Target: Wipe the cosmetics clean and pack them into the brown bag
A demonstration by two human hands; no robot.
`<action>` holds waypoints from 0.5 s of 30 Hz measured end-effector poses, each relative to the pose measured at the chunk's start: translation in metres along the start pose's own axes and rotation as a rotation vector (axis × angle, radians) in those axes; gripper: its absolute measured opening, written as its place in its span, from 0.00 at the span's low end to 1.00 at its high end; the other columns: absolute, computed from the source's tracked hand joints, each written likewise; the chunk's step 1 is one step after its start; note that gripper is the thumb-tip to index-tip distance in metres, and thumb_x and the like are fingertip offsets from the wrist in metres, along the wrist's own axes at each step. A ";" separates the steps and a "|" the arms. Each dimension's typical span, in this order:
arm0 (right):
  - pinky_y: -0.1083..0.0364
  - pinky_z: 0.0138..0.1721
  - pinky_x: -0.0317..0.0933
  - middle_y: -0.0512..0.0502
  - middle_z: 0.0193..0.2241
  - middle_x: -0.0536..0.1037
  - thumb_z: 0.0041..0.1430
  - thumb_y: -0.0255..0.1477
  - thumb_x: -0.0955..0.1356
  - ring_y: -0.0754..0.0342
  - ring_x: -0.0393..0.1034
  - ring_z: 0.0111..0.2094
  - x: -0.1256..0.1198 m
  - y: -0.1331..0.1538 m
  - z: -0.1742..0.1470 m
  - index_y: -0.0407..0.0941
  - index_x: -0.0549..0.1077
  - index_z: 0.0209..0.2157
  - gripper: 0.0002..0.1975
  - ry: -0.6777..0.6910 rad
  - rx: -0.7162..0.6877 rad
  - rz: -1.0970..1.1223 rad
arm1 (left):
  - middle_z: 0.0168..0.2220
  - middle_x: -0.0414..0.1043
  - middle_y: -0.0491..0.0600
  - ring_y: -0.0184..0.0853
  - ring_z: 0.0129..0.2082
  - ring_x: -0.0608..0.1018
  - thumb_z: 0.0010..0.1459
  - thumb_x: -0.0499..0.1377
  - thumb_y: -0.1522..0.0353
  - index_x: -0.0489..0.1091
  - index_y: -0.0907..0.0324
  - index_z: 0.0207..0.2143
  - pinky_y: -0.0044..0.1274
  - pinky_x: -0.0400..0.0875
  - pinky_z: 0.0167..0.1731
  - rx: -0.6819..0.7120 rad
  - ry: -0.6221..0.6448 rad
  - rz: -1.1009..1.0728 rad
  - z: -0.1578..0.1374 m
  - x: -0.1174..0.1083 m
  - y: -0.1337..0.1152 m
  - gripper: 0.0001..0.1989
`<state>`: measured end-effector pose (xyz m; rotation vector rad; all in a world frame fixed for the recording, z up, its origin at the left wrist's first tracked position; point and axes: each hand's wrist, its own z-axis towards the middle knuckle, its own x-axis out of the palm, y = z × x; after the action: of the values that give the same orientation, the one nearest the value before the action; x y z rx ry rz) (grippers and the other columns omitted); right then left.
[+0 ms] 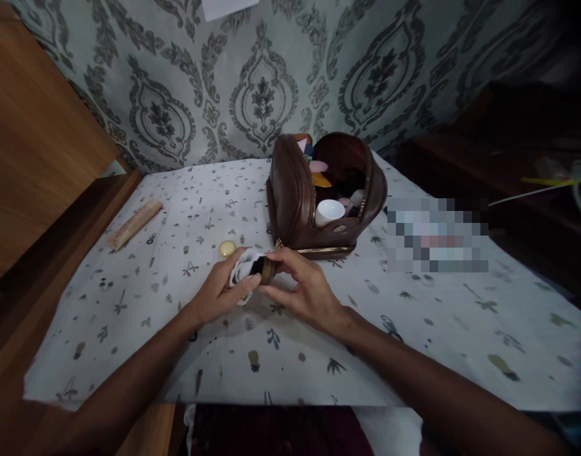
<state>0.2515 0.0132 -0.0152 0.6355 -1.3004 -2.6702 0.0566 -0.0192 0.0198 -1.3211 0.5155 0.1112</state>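
Note:
My left hand (221, 291) grips a crumpled white tissue (243, 265) and presses it against a small dark, gold-rimmed round container (263, 268). My right hand (302, 288) holds that container from the right with its fingertips. Both hands hover just above the patterned white cloth (414, 329) in front of an open brown leather pouch (295, 196). Inside the pouch I see a white jar (329, 211) and several colourful small items. A small pale yellow round lid (227, 248) lies on the cloth just left of my hands.
A beige tube (135, 223) lies at the far left of the cloth. A wooden cabinet (34, 139) rises on the left, patterned wallpaper behind. A blurred patch (437, 235) sits right of the pouch; dark furniture (509, 145) stands at the right.

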 end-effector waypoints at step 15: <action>0.54 0.40 0.72 0.47 0.37 0.79 0.47 0.40 0.78 0.54 0.75 0.37 0.017 0.008 0.004 0.47 0.73 0.40 0.21 -0.033 0.581 0.865 | 0.46 0.75 0.53 0.38 0.40 0.79 0.66 0.55 0.58 0.64 0.55 0.60 0.26 0.75 0.38 0.322 -0.185 0.510 -0.007 0.009 0.018 0.23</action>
<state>0.2339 0.0068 -0.0117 0.0134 -1.8230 -1.6228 0.0557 -0.0232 -0.0011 -0.8339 0.6720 0.5449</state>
